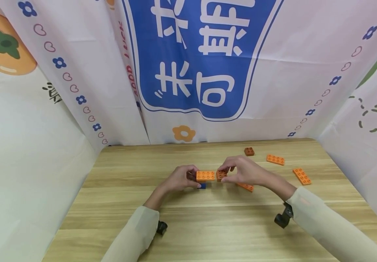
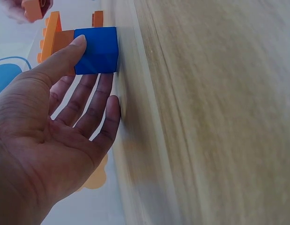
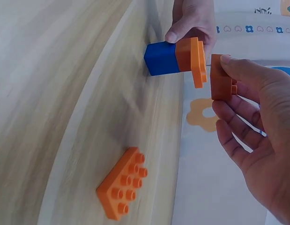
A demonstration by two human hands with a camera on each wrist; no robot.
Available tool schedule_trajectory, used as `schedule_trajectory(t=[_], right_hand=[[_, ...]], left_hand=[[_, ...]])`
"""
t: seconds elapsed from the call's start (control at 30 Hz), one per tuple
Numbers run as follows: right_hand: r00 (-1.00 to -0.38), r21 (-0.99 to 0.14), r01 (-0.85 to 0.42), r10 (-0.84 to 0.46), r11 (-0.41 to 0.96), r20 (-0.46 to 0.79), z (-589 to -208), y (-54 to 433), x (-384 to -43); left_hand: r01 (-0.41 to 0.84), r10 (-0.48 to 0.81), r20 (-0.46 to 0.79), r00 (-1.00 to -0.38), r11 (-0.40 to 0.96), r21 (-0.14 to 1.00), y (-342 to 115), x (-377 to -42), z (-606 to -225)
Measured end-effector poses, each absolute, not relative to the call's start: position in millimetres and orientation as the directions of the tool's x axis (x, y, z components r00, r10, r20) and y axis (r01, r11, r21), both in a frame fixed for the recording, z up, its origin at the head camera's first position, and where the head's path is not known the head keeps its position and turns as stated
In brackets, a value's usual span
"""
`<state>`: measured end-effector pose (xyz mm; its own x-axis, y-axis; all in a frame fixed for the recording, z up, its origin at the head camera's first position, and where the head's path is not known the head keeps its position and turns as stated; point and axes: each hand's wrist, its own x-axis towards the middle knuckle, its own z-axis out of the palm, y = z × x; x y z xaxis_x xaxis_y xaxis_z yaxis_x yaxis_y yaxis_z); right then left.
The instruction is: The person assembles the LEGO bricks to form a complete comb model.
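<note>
My left hand (image 1: 181, 178) grips a small upright stack with its thumb and fingers. At the stack's bottom is a blue block (image 2: 96, 50), in its middle a brown-orange brick (image 3: 183, 55), and on top a flat bright-orange plate (image 1: 205, 175) with studs, which juts out toward the right. My right hand (image 1: 245, 171) pinches a square brown-orange brick (image 3: 221, 78) between thumb and fingers, studs upward. This brick is held above the table, just right of the plate's end, with a narrow gap between them in the right wrist view.
On the wood-grain table (image 1: 126, 174) lies an orange plate (image 3: 122, 183), partly hidden under my right hand in the head view. Farther right are two more orange plates, one behind (image 1: 275, 159) and one nearer (image 1: 301, 176). A brown-orange brick (image 1: 249, 151) stands near the back edge, before a printed cloth.
</note>
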<state>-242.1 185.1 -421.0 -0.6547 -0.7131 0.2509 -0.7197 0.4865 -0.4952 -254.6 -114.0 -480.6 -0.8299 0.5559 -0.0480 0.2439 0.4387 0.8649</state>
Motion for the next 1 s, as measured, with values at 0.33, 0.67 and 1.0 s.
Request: schedule_trajectory(t=[0.33, 0.67, 1.0], right_hand=[[-0.650, -0.494, -0.728, -0.707, 0.476, 0.277, -418.0, 166.4, -247.6], [-0.623, -0.530, -0.741, -0.717, 0.413, 0.312, -423.7, 149.6, -254.3], [-0.614, -0.548, -0.747, -0.707, 0.376, 0.352, -427.3, 135.1, -254.9]], left_hand=[[0.246, 0.550, -0.046, -0.834, 0.446, 0.860, -113.3, -253.8, -479.1], [0.259, 0.558, -0.040, -0.829, 0.447, 0.856, -114.6, -253.7, -480.5], [0.273, 0.566, -0.021, -0.824, 0.429, 0.861, -114.3, -254.1, -481.0]])
